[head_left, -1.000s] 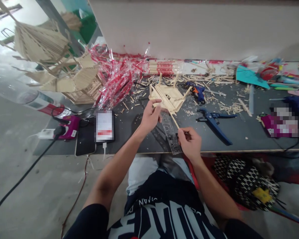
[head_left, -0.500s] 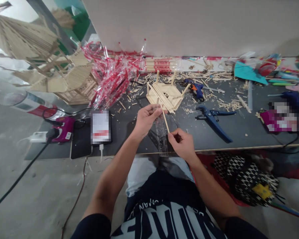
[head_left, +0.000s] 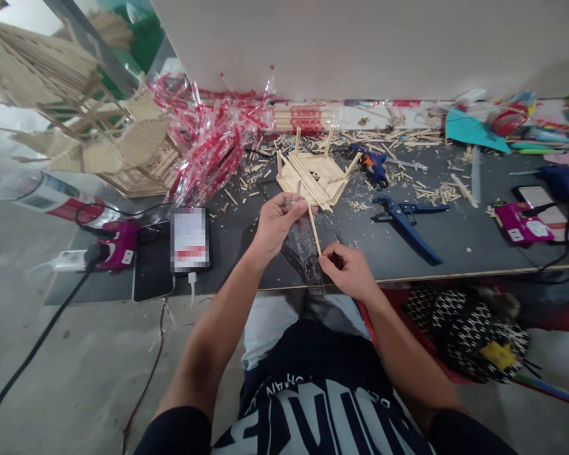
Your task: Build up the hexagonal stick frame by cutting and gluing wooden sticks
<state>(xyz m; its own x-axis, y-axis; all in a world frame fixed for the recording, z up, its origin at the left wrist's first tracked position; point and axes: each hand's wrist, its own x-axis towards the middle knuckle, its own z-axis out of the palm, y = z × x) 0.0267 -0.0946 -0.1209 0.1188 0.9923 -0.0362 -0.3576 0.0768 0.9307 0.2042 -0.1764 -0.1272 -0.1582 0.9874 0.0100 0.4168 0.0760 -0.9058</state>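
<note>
Pinching a thin pale wooden stick (head_left: 315,234) from both ends: fingers of the left hand (head_left: 279,222) closed on the upper part, fingers of the right hand (head_left: 345,268) closed on the lower tip. Slanting between them, smooth and straight, above a dark grey, matt surface (head_left: 363,227) dusted with splinters. Running down just beside it, a clear flat plastic ruler (head_left: 309,262) with cut-out shapes, top covered by the left fingers, bottom reaching the front edge. Cannot tell whether gripped there or merely touched.

Just beyond, a many-sided pale wooden frame (head_left: 299,172), built of closely laid sticks, with short posts rising from the rim. To the right of it, a blue and orange plastic glue gun (head_left: 377,169) and blue long-handled cutters (head_left: 415,239). To the left, a crinkled, glossy heap of red and clear plastic wrappers (head_left: 211,151); farther left, a large ribbed stick-built model (head_left: 137,148), cut off by the picture edge.

Printed across a dark shirt (head_left: 313,404): big pale capitals, cropped below, and a smaller line with perhaps "MAN" in it, partly lost in folds. Too fine to read: ruler markings. Blurred out: the screen of a black phone (head_left: 189,240). Too indistinct to read: the red and white label on a clear plastic bottle (head_left: 71,199)
</note>
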